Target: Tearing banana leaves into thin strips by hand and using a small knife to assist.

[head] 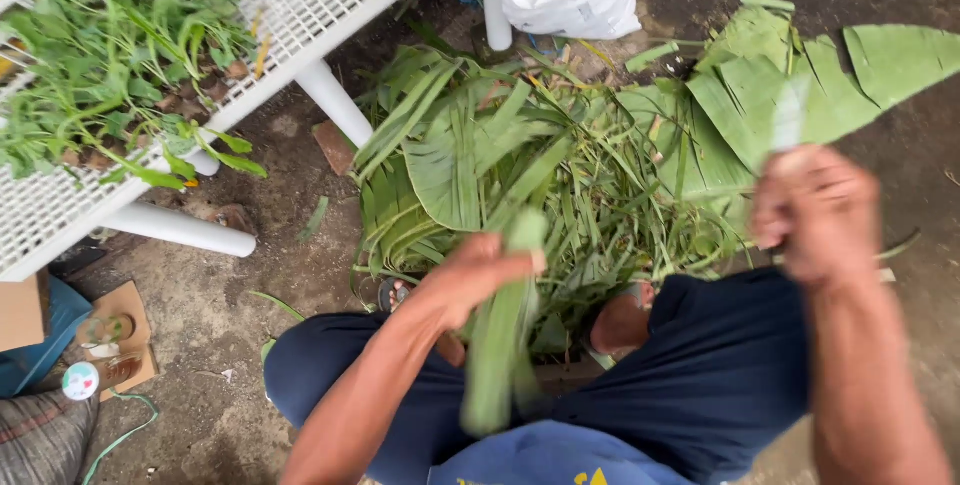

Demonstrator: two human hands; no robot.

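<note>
Left hand (478,275) grips leaf stalk (500,345) — blurred.

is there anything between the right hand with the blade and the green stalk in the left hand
Nothing visible. The right hand is raised to the side, blurred, apart from the green stalk gripped by the left hand; only open air above the leaf pile lies between.

Straight ahead, the heap of cut leaves (540,175) fills the ground, running right into the broad banana leaves (800,85). On the left, the white mesh rack (310,5) and its legs (335,100) block the way. Bare dirt (210,315) lies open low left, past the knee (300,365).
</note>
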